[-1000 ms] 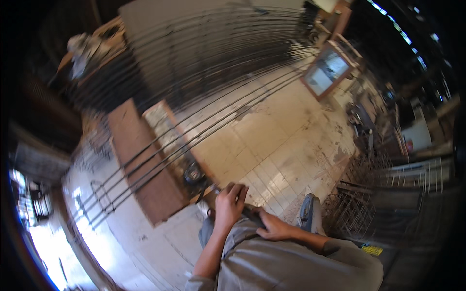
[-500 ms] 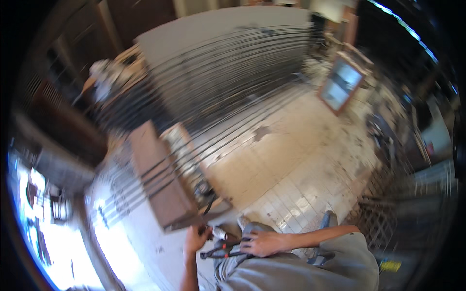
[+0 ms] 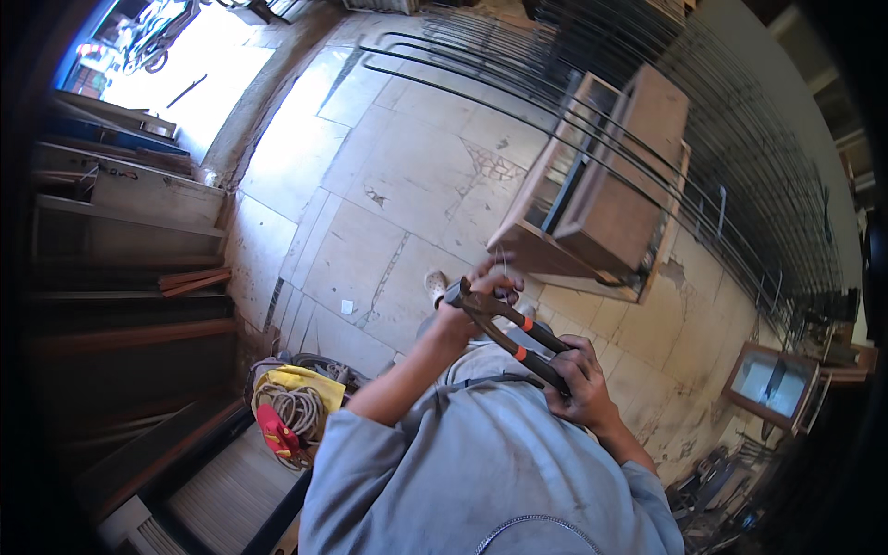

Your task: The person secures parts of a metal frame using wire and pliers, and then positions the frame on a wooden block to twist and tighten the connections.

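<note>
My right hand (image 3: 583, 379) is closed round the black handles of a pair of pincers (image 3: 481, 307), held in front of my grey shirt. Orange bands ring both handles, which stand a little apart. The metal head points up and left, over my left hand (image 3: 456, 320). There the fingers are curled beside the jaws and partly smeared. A thin pale line, perhaps wire, runs up by the fingertips; what they pinch is too small to make out. One light shoe (image 3: 435, 285) shows on the floor just beyond.
A brown wooden cabinet (image 3: 629, 143) lies ahead on the tiled floor, with long bent metal rods (image 3: 444, 67) across it. At lower left sits a yellow bag (image 3: 328, 387) with coiled rope (image 3: 294, 407). Boards line the left; a framed glass panel (image 3: 768, 381) leans at right.
My view has swung left, bringing the bright doorway to the upper left and the cabinet to the right. The pincers, lower before, are now raised with their head at my left hand.
</note>
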The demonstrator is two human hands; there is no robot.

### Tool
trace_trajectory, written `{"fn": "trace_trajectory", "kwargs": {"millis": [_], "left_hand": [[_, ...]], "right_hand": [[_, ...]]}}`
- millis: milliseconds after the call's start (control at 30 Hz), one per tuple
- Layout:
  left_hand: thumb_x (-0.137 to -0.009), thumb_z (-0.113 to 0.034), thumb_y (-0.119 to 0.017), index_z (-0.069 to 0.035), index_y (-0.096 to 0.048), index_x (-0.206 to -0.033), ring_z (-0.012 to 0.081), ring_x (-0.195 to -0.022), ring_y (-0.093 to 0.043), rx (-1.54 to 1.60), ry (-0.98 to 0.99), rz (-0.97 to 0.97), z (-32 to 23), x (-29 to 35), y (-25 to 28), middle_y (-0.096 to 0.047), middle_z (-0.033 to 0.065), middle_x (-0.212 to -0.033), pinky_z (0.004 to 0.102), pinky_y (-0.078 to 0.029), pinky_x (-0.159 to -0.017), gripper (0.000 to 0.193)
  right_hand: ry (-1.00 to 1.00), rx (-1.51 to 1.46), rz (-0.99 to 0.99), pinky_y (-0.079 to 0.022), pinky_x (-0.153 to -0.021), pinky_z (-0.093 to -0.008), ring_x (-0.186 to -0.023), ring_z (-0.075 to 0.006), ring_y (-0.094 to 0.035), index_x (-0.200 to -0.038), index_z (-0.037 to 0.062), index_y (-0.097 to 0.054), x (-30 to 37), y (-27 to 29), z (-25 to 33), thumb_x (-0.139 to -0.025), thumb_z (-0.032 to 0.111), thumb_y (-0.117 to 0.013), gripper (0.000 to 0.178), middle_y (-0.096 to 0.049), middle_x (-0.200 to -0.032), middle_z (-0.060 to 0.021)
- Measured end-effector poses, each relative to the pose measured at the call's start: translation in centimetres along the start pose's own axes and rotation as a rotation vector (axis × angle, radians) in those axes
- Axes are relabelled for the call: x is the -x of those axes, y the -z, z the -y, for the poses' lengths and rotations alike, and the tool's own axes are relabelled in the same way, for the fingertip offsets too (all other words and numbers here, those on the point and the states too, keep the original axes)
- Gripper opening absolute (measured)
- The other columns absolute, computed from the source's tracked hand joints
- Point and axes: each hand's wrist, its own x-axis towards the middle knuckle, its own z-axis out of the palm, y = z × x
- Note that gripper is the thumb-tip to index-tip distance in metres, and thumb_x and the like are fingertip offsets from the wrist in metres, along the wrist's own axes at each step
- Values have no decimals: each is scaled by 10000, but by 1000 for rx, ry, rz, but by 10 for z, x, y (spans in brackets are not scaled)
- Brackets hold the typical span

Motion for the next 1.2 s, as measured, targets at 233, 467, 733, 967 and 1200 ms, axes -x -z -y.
{"fn": "trace_trajectory", "kwargs": {"millis": [233, 467, 733, 967, 1200], "left_hand": [[-988, -185, -504, -27, -455, -1354, 140, -840, -623, 308, -298, -195, -68, 38, 111, -629, 100, -1006, 256, -547, -727, 402], [-1013, -140, -446, -30, -493, -1212, 118, -561, -569, -114, -927, -556, -231, 64, 151, -584, 68, -822, 257, -470, -490, 232], [-966, -180, -556, -36, -483, -1291, 202, -875, -595, -345, -1347, -1333, -404, 111, 206, -608, 111, -1059, 307, -469, -793, 363], [-962, -193, -532, -76, -362, -1389, 96, -564, -474, -326, -1491, 90, -543, 200, 154, -551, 21, -794, 231, -388, -474, 474], [-920, -421, -615, -159, -663, -1141, 79, -439, -473, -452, -1333, 988, -657, 59, 27, -478, -14, -547, 241, -414, -359, 346]], "right_hand": [[-185, -363, 103, -500, -811, -367, -882, -294, -616, -1021, 11, -556, -145, -83, 30, -707, -17, -622, 322, -592, -902, -135], [-410, -1234, 682, -439, -901, -316, -1001, -147, -564, -1164, 19, -542, -246, -136, 33, -764, 22, -586, 402, -641, -1015, -107], [-141, -972, 983, -414, -934, -355, -999, -234, -532, -1124, 3, -580, -364, -178, 13, -768, 97, -629, 372, -573, -1125, -98], [-326, -433, 566, -468, -909, -420, -1051, -347, -562, -1046, -20, -627, -480, -250, -19, -754, 177, -642, 353, -558, -1101, -186], [-563, -466, 299, -474, -893, -421, -1055, -357, -575, -1006, -18, -624, -611, -302, -57, -772, 193, -618, 315, -564, -1140, -184]]}}
